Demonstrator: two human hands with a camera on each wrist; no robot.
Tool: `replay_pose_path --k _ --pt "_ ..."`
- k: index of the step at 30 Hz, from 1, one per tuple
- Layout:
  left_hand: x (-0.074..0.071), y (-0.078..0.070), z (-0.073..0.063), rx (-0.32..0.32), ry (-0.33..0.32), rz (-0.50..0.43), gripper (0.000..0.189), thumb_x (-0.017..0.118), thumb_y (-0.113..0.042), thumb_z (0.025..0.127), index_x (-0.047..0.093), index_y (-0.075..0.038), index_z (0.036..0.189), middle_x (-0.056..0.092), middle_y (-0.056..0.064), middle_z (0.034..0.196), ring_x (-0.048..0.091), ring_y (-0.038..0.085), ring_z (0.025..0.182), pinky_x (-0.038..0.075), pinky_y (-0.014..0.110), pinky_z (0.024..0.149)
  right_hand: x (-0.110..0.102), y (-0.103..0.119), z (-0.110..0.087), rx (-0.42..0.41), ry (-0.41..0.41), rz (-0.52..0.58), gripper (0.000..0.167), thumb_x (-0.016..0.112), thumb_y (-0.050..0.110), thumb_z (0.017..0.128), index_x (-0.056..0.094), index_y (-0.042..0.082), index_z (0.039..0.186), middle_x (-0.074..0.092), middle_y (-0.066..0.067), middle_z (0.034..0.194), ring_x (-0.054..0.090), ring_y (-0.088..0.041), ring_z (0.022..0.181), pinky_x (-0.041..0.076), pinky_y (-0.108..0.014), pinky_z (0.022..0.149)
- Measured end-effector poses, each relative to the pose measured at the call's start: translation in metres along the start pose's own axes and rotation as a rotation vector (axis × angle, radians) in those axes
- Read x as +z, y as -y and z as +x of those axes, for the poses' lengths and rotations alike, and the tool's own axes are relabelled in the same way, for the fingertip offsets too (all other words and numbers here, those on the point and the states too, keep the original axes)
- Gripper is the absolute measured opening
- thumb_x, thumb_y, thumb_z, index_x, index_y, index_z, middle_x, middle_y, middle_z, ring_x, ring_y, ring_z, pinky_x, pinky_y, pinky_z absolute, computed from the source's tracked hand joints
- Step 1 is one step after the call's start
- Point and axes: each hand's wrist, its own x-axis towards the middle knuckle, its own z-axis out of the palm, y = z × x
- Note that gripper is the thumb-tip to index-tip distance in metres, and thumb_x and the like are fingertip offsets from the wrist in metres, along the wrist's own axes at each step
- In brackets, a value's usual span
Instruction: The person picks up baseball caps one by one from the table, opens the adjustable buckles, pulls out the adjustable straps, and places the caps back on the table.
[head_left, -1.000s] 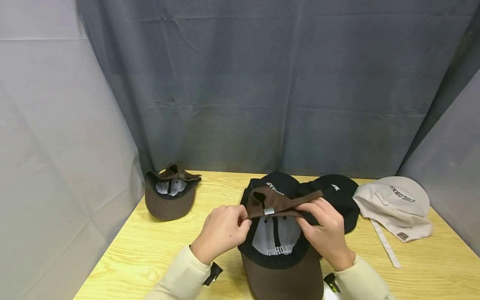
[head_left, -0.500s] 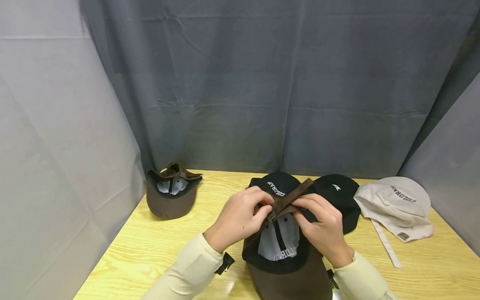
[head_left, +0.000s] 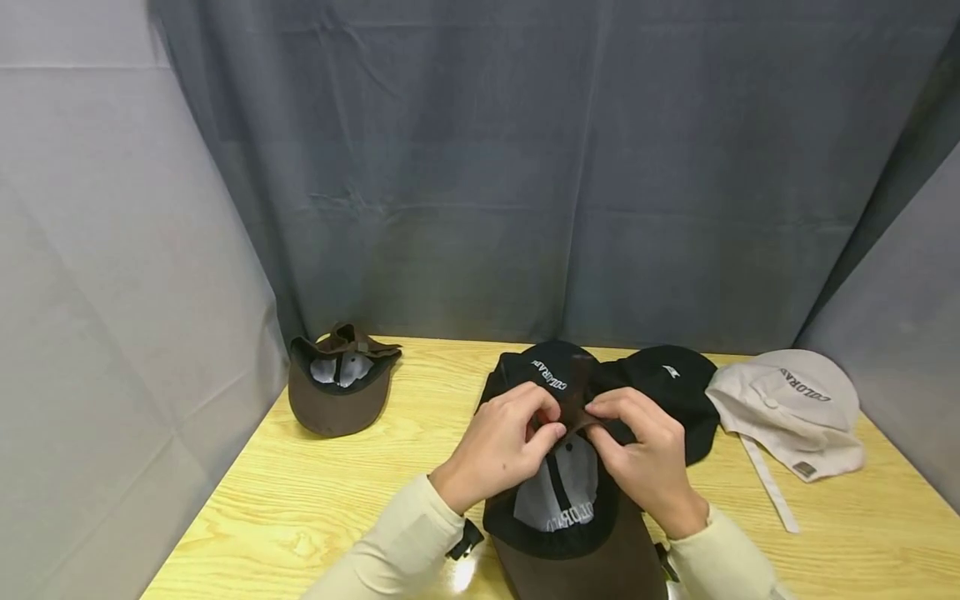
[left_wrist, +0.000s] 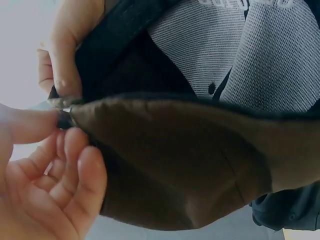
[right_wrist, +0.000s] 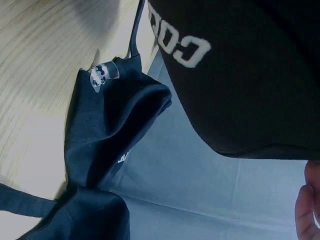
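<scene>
A brown cap [head_left: 581, 571] is held at the front of the table with its grey mesh lining and black inner band showing. My left hand [head_left: 502, 446] pinches the back of it near the strap buckle, thumb against index finger. Opposite, my right hand [head_left: 647, 454] pinches the back strap [head_left: 577, 392], whose loose end points up between the hands. In the left wrist view, the left hand [left_wrist: 55, 185] grips the strap end beside the brown crown fabric [left_wrist: 185, 160], just below the right thumb. The buckle is mostly hidden by fingers.
Two black caps, one lettered [head_left: 536, 367] and one with a small logo [head_left: 667, 379], lie just behind. A beige cap [head_left: 795, 408] with a dangling strap lies at the right. Another brown cap [head_left: 341, 400] rests back left. Grey curtains [head_left: 450, 167] enclose the table.
My left hand has moved right from the cap's left edge to the buckle, close to my right hand. The loose strap end has swung from pointing right to upright.
</scene>
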Motion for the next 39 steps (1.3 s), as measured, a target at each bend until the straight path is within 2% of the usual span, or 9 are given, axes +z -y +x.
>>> replay_pose_path --k 9,14,18,21,25,30,34,36,39 --pt "0.001 0.002 0.004 0.040 0.018 -0.053 0.009 0.073 -0.015 0.089 0.064 -0.013 0.089 0.060 -0.003 0.087 0.053 0.004 0.070 0.041 0.010 0.063 -0.004 -0.002 -0.001 0.041 0.059 -0.002 0.025 0.072 -0.011 0.066 0.072 0.008 0.084 0.070 -0.003 0.082 0.062 -0.008 0.078 0.046 -0.008 0.080" --pt "0.001 0.002 0.006 0.027 -0.087 -0.027 0.008 0.074 -0.014 0.088 0.066 -0.014 0.084 0.060 -0.004 0.080 0.050 0.005 0.067 0.039 0.011 0.061 -0.005 -0.002 -0.003 0.049 0.150 -0.032 0.030 0.074 -0.007 0.069 0.075 0.014 0.091 0.065 0.003 0.085 0.057 -0.006 0.079 0.045 -0.011 0.076" --pt "-0.002 0.002 0.009 0.023 -0.145 -0.053 0.007 0.073 -0.013 0.088 0.068 -0.016 0.082 0.062 -0.005 0.076 0.049 0.004 0.063 0.039 0.013 0.059 -0.004 -0.001 -0.004 0.011 0.196 -0.036 0.009 0.073 0.022 0.089 0.076 0.015 0.094 0.064 0.003 0.089 0.056 -0.010 0.085 0.044 -0.016 0.078" --pt "-0.005 0.000 0.009 0.012 -0.133 -0.060 0.006 0.072 -0.015 0.089 0.069 -0.017 0.083 0.063 -0.006 0.075 0.049 0.003 0.062 0.039 0.013 0.058 -0.002 0.001 -0.003 -0.029 0.199 -0.042 0.031 0.060 0.039 0.097 0.076 0.013 0.089 0.065 0.002 0.090 0.056 -0.012 0.086 0.044 -0.018 0.078" --pt "-0.008 0.000 0.009 -0.014 -0.100 -0.049 0.007 0.073 -0.015 0.088 0.069 -0.016 0.083 0.063 -0.005 0.075 0.049 0.003 0.063 0.039 0.014 0.059 0.000 0.003 -0.002 -0.044 0.192 -0.053 0.031 0.061 0.038 0.097 0.076 0.013 0.085 0.067 0.003 0.088 0.056 -0.012 0.085 0.045 -0.019 0.078" --pt "-0.010 0.002 0.010 -0.038 -0.094 -0.052 0.011 0.074 -0.015 0.087 0.067 -0.015 0.079 0.061 -0.004 0.073 0.049 0.005 0.063 0.039 0.015 0.059 -0.001 0.003 -0.002 -0.036 0.182 -0.044 0.006 0.074 0.014 0.084 0.076 0.014 0.089 0.070 0.004 0.088 0.059 -0.011 0.084 0.046 -0.019 0.078" --pt "-0.010 0.002 0.010 -0.043 -0.091 -0.060 0.012 0.073 -0.014 0.088 0.066 -0.015 0.078 0.061 -0.004 0.072 0.049 0.005 0.062 0.039 0.016 0.059 -0.002 0.004 -0.003 -0.039 0.177 -0.058 0.024 0.080 0.000 0.070 0.077 0.014 0.088 0.070 0.004 0.085 0.059 -0.011 0.082 0.046 -0.019 0.077" --pt "-0.009 0.003 0.010 -0.053 -0.087 -0.061 0.012 0.072 -0.015 0.088 0.065 -0.015 0.078 0.060 -0.004 0.072 0.048 0.005 0.062 0.038 0.016 0.059 -0.003 0.004 -0.004 -0.038 0.181 -0.066 0.020 0.080 0.001 0.072 0.077 0.014 0.087 0.070 0.003 0.084 0.059 -0.012 0.080 0.046 -0.020 0.076" --pt "-0.009 0.003 0.009 -0.069 -0.084 -0.062 0.013 0.072 -0.015 0.088 0.065 -0.014 0.077 0.058 -0.005 0.070 0.047 0.004 0.061 0.038 0.016 0.058 -0.004 0.004 -0.005 -0.029 0.196 -0.072 0.006 0.076 0.020 0.087 0.077 0.014 0.086 0.069 0.003 0.083 0.058 -0.013 0.080 0.045 -0.021 0.076"
